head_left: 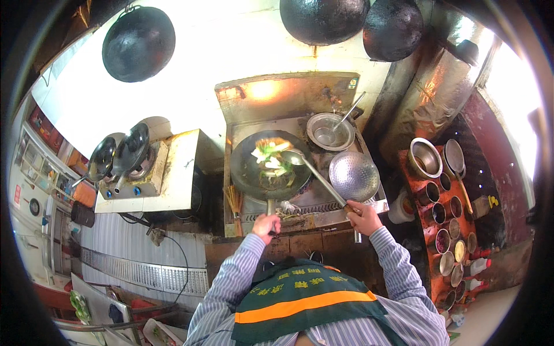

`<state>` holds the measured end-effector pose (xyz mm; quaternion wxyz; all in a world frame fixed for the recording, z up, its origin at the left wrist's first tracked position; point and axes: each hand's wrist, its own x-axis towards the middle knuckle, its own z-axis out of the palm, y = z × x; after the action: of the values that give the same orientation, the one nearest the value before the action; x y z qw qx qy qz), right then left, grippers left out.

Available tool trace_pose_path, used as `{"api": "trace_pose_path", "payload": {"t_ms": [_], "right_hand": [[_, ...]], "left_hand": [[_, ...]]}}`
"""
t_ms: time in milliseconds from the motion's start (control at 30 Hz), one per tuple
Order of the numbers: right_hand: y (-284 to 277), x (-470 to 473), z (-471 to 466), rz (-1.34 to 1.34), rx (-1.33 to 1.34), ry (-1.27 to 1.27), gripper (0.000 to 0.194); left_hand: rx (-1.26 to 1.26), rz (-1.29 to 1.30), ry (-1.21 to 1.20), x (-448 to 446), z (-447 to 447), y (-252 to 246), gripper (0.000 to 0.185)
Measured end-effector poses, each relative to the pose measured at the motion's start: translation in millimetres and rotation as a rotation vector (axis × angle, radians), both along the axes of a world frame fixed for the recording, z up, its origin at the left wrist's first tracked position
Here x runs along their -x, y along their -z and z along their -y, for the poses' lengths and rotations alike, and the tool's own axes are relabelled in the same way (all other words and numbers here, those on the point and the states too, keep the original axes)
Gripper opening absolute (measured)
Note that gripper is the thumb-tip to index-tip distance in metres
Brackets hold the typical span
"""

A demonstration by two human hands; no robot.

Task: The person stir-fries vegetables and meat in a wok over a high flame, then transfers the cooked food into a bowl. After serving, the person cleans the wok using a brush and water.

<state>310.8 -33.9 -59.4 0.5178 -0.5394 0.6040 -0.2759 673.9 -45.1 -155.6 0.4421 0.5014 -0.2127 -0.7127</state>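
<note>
My left hand (265,226) grips the handle of a dark wok (246,173) on the steel range. Inside the wok, pale and green cut vegetables (272,158) look blurred, and some seem lifted off the wok's surface. My right hand (362,217) is closed around the wooden end of a long-handled steel ladle (322,181). The ladle's bowl (294,157) is over the wok, at the right side of the vegetables. A round perforated steel strainer (354,175) lies just beyond my right hand, to the right of the wok.
Behind the strainer stands a metal pot (318,132) with a ladle in it. A bamboo wok brush (235,203) stands at the range's left front. Several seasoning containers (442,241) cover the orange side table (426,225). Two more woks (132,149) rest on a stove to the left.
</note>
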Motion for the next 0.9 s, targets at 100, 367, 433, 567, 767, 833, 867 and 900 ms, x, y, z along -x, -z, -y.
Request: {"api": "trace_pose_path", "payload": {"t_ms": [100, 367, 433, 567, 767, 833, 867, 900], "right_hand": [[23, -24, 21, -0.063, 0.117, 0.078, 0.046], [35, -87, 13, 0.399, -0.365, 0.132, 0.042], [9, -51, -6, 0.476, -0.367, 0.035, 0.043], [-23, -4, -43, 0.048, -0.067, -0.093, 0.049], [-29, -3, -25, 0.165, -0.078, -0.040, 0.055], [-37, -2, -16, -0.056, 0.042, -0.080, 0.052], [-43, 1, -14, -0.164, 0.163, -0.120, 0.050], [-49, 2, -14, -0.327, 0.219, -0.136, 0.049]], "left_hand": [[-0.065, -0.052, 0.035, -1, 31, -4, 0.014], [-0.098, -0.108, 0.044, -2, 18, -20, 0.015], [-0.048, -0.076, 0.057, -4, -5, -41, 0.015], [-0.404, -0.338, 0.023, -13, -34, -79, 0.020], [-0.251, -0.306, 0.004, -12, 43, -56, 0.012], [-0.105, -0.160, 0.026, -6, 34, -27, 0.010], [-0.189, -0.237, -0.022, -3, 21, -13, 0.006], [-0.053, -0.039, 0.075, -2, 0, -1, 0.005]]}}
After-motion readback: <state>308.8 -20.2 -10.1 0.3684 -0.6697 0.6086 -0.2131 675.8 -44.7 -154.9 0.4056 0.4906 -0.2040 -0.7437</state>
